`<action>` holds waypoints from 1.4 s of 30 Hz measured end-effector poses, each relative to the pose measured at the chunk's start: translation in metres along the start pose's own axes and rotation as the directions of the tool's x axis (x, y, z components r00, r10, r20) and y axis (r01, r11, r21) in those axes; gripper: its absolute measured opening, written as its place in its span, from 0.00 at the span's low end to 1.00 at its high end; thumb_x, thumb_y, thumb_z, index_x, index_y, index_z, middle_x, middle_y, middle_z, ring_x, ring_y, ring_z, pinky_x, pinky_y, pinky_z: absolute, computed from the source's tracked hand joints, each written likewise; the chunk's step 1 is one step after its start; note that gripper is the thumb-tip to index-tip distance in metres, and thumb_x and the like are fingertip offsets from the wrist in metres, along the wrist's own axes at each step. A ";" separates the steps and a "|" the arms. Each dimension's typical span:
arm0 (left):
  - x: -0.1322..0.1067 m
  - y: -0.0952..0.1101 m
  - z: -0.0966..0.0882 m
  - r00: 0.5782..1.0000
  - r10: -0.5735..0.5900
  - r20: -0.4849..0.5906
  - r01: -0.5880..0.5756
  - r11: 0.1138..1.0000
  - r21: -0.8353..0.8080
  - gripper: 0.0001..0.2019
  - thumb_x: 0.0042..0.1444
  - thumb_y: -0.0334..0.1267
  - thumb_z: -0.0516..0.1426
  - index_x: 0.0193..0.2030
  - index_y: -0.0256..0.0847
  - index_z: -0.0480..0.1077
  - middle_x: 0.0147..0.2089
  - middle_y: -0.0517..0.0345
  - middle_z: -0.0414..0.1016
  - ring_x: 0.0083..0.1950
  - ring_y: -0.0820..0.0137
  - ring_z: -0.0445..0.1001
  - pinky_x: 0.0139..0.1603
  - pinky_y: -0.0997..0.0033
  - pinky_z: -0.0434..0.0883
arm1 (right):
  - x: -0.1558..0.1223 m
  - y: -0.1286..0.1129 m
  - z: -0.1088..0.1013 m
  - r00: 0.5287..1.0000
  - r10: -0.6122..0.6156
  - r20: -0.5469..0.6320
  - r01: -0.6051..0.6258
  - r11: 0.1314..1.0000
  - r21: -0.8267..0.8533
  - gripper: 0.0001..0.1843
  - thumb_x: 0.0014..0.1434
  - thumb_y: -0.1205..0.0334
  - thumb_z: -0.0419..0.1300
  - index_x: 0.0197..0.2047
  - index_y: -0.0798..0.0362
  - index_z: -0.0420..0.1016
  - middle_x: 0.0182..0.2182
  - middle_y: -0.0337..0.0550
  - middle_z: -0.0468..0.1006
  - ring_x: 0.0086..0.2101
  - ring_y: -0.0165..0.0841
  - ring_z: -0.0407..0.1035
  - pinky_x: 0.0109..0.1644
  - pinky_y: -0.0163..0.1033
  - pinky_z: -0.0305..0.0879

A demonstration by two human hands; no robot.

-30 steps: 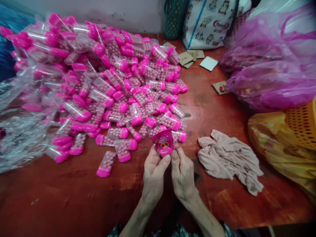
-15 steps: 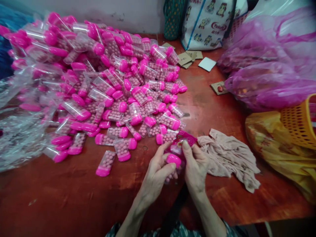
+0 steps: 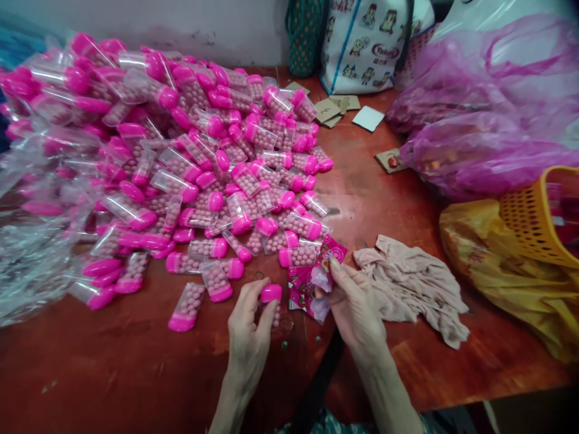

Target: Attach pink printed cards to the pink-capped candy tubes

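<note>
My left hand (image 3: 248, 328) grips a small clear candy container with a pink cap (image 3: 270, 294), held low over the red table (image 3: 136, 361). My right hand (image 3: 357, 304) pinches a pink printed label wrapper (image 3: 312, 283) just to the right of it. The two hands are a short gap apart. Behind them lies a big heap of the same pink-capped containers (image 3: 190, 150), filled with pale pink balls.
A crumpled beige cloth (image 3: 416, 289) lies right of my right hand. Pink plastic bags (image 3: 488, 120), a yellow bag (image 3: 506, 283) and an orange basket (image 3: 538, 217) crowd the right side. Clear wrapping (image 3: 31, 259) lies at left. Cardboard scraps (image 3: 335, 108) and printed bags (image 3: 362, 42) sit at the back.
The container and the wrapper were held together in both hands; now the left hand holds the container apart to the left while the right hand keeps the wrapper.
</note>
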State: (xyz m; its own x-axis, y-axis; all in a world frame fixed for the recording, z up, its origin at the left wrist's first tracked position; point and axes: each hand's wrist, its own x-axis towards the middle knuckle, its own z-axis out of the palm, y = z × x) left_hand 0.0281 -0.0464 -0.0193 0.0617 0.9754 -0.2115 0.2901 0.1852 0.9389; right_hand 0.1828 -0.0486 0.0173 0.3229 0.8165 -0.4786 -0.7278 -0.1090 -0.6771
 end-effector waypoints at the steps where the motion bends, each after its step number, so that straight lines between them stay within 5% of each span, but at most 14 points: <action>1: 0.001 -0.001 -0.001 0.996 0.088 -0.027 -0.085 0.991 0.100 0.16 0.52 0.35 0.56 0.49 0.42 0.68 0.47 0.50 0.69 0.41 0.65 0.71 0.41 0.66 0.69 | -0.001 0.001 0.001 1.000 0.026 0.011 -0.026 1.000 0.006 0.08 0.50 0.60 0.63 0.24 0.55 0.73 0.19 0.35 0.72 0.18 0.25 0.63 0.21 0.31 0.60; 4: 0.001 0.006 0.000 0.928 0.365 -0.077 -0.321 0.887 0.332 0.19 0.49 0.32 0.58 0.50 0.43 0.69 0.48 0.49 0.69 0.52 0.59 0.65 0.54 0.56 0.61 | -0.002 0.005 0.002 0.998 0.061 0.004 -0.061 0.998 -0.034 0.11 0.49 0.57 0.63 0.24 0.56 0.73 0.17 0.35 0.71 0.15 0.23 0.60 0.17 0.29 0.55; 6: 0.000 0.019 0.004 0.887 0.454 -0.082 -0.404 0.851 0.336 0.20 0.46 0.31 0.61 0.48 0.44 0.70 0.46 0.50 0.71 0.51 0.58 0.66 0.54 0.55 0.60 | -0.004 0.009 0.004 0.999 0.042 -0.013 -0.043 0.995 -0.087 0.12 0.49 0.56 0.63 0.24 0.56 0.73 0.17 0.35 0.71 0.14 0.22 0.58 0.16 0.28 0.52; 11: -0.006 0.048 0.020 0.929 0.326 -0.174 -0.316 0.945 0.084 0.14 0.45 0.30 0.61 0.41 0.43 0.74 0.37 0.55 0.74 0.40 0.62 0.70 0.44 0.64 0.67 | -0.012 0.019 0.007 0.999 -0.039 0.009 0.040 0.969 -0.242 0.13 0.53 0.55 0.61 0.24 0.57 0.73 0.17 0.35 0.69 0.16 0.23 0.58 0.19 0.29 0.54; 16: -0.006 0.044 0.025 0.963 0.105 -0.250 -0.132 0.987 -0.092 0.12 0.48 0.32 0.59 0.41 0.44 0.73 0.36 0.57 0.74 0.34 0.68 0.72 0.37 0.70 0.68 | -0.017 0.025 0.011 0.993 -0.087 0.075 0.107 0.935 -0.337 0.16 0.57 0.56 0.57 0.23 0.56 0.74 0.15 0.35 0.69 0.16 0.24 0.59 0.21 0.30 0.56; 21: -0.001 0.030 0.019 0.869 0.326 -0.372 -0.285 0.945 0.162 0.12 0.46 0.29 0.60 0.38 0.46 0.75 0.34 0.59 0.75 0.36 0.67 0.72 0.42 0.69 0.67 | -0.018 0.028 0.014 0.989 -0.122 0.086 0.146 0.917 -0.372 0.15 0.58 0.58 0.56 0.23 0.56 0.74 0.14 0.34 0.68 0.16 0.24 0.61 0.21 0.30 0.56; 27: 0.007 0.020 0.014 0.819 0.471 -0.327 -0.418 0.881 0.221 0.17 0.47 0.26 0.58 0.42 0.47 0.75 0.35 0.57 0.77 0.39 0.64 0.72 0.45 0.65 0.66 | -0.019 0.029 0.017 0.983 -0.155 0.094 0.181 0.872 -0.454 0.18 0.58 0.57 0.56 0.19 0.55 0.69 0.14 0.34 0.66 0.17 0.24 0.60 0.21 0.30 0.57; 30: 0.007 0.019 0.013 0.802 0.530 -0.275 -0.472 0.845 0.251 0.18 0.47 0.25 0.57 0.43 0.47 0.74 0.37 0.57 0.77 0.40 0.64 0.73 0.45 0.64 0.67 | -0.017 0.027 0.016 0.977 -0.203 0.072 0.211 0.835 -0.508 0.13 0.56 0.57 0.58 0.24 0.55 0.70 0.16 0.33 0.67 0.17 0.24 0.60 0.21 0.30 0.57; 36: 0.011 0.016 0.012 0.693 0.687 -0.219 -0.577 0.711 0.403 0.16 0.48 0.22 0.55 0.42 0.39 0.74 0.34 0.55 0.77 0.36 0.67 0.74 0.39 0.67 0.70 | -0.014 0.029 0.007 0.933 -0.357 0.049 0.318 0.752 -0.578 0.11 0.56 0.60 0.58 0.25 0.55 0.71 0.16 0.32 0.61 0.18 0.23 0.55 0.21 0.30 0.54; 42: 0.016 0.013 0.011 0.695 0.667 -0.268 -0.548 0.734 0.402 0.13 0.48 0.21 0.55 0.38 0.37 0.74 0.31 0.57 0.75 0.33 0.70 0.74 0.37 0.70 0.70 | -0.016 0.031 0.009 0.907 -0.405 0.116 0.380 0.668 -0.640 0.12 0.56 0.61 0.58 0.22 0.55 0.70 0.16 0.32 0.61 0.19 0.24 0.56 0.24 0.31 0.54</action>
State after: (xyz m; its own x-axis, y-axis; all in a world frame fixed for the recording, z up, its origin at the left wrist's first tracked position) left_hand 0.0431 -0.0291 -0.0131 -0.0201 0.8338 0.5517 0.5627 -0.4466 0.6956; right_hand 0.1497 -0.0594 0.0090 0.5173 0.8506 -0.0948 0.0240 -0.1252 -0.9918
